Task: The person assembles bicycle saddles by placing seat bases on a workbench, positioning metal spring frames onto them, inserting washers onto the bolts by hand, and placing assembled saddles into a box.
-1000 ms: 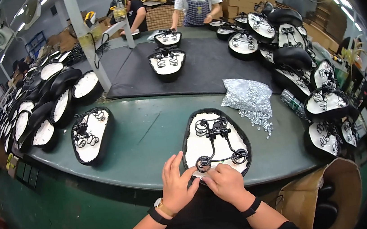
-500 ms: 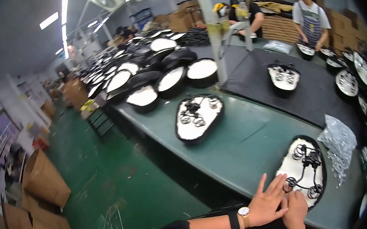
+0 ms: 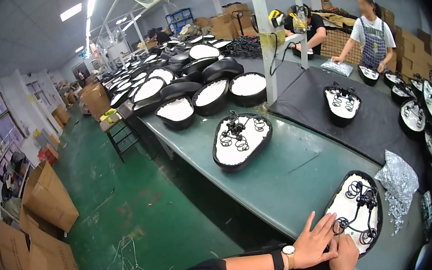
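An upturned bicycle saddle (image 3: 347, 202) lies at the near right of the bench, its white underside up inside a black rim. On it sits a black spring frame (image 3: 364, 199) of bent rods, coil springs and a middle clamp. My left hand (image 3: 316, 242), with a watch at the wrist, rests its outstretched fingers on the saddle's near left edge, fingertips beside a coil. My right hand (image 3: 344, 255) is next to it with fingers curled in at the saddle's near edge, below that coil. What those fingers pinch, if anything, is hidden.
A torn clear bag of small metal parts (image 3: 398, 181) spills right of the saddle. Another saddle with springs (image 3: 242, 138) lies farther along the green bench (image 3: 281, 191). Piled saddles (image 3: 176, 110) stand beyond, near a white post (image 3: 266, 44). A co-worker (image 3: 372, 37) stands across the bench.
My view has tilted slightly, moving the scene in the picture. Both hands remain at the saddle's near edge. The co-worker across the bench now reaches one hand to a plastic bag.
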`<action>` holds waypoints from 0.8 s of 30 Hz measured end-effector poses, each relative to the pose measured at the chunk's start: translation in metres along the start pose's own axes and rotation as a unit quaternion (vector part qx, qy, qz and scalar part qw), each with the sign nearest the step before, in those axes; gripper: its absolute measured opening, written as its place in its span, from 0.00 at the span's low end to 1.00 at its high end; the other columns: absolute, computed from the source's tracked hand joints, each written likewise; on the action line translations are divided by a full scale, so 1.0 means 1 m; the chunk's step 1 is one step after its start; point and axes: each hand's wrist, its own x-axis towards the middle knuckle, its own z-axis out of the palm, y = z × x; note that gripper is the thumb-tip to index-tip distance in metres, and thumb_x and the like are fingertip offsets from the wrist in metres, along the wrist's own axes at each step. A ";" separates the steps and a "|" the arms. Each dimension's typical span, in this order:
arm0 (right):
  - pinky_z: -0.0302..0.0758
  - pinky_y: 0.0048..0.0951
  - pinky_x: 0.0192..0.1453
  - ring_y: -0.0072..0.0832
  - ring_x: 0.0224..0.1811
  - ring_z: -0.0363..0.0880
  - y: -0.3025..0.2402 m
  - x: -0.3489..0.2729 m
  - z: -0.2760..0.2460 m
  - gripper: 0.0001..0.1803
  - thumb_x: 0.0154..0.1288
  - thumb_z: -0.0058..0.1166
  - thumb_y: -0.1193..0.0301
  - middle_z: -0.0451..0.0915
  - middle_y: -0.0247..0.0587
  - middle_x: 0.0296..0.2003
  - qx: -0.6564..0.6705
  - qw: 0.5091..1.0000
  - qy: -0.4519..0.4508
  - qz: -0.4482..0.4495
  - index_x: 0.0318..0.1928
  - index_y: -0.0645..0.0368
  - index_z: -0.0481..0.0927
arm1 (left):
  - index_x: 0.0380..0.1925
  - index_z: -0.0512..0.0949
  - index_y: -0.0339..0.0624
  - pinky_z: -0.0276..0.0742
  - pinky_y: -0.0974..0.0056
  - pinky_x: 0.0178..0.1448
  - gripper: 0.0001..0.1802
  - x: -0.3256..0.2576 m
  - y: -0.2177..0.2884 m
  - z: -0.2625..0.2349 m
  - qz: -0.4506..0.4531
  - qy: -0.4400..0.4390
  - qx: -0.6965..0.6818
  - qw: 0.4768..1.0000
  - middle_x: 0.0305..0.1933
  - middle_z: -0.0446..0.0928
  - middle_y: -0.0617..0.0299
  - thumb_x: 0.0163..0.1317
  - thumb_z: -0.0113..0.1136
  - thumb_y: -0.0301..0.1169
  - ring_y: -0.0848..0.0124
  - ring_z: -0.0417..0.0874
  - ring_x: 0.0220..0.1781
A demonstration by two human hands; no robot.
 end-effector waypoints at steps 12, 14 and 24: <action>0.78 0.37 0.28 0.37 0.26 0.81 -0.012 0.024 -0.010 0.07 0.60 0.65 0.65 0.77 0.36 0.24 0.033 0.998 -0.018 -0.053 0.33 0.53 0.83 | 0.73 0.59 0.24 0.50 0.45 0.83 0.52 0.002 -0.030 -0.010 0.029 -0.032 -0.064 0.997 0.79 0.55 0.37 0.70 0.51 0.63 0.45 0.54 0.82; 0.77 0.35 0.27 0.35 0.26 0.81 -0.005 0.017 -0.014 0.08 0.60 0.65 0.64 0.78 0.34 0.24 0.033 0.998 0.001 -0.058 0.33 0.53 0.83 | 0.73 0.59 0.25 0.51 0.45 0.83 0.51 0.007 -0.026 -0.010 0.053 -0.039 -0.082 0.995 0.79 0.55 0.37 0.69 0.52 0.62 0.45 0.54 0.82; 0.73 0.34 0.27 0.31 0.24 0.78 -0.002 0.005 -0.021 0.09 0.60 0.67 0.68 0.75 0.30 0.23 0.050 0.992 0.041 -0.112 0.42 0.52 0.88 | 0.72 0.63 0.27 0.55 0.44 0.81 0.49 0.007 -0.020 -0.019 0.063 -0.040 -0.067 0.995 0.78 0.58 0.38 0.66 0.61 0.58 0.42 0.56 0.81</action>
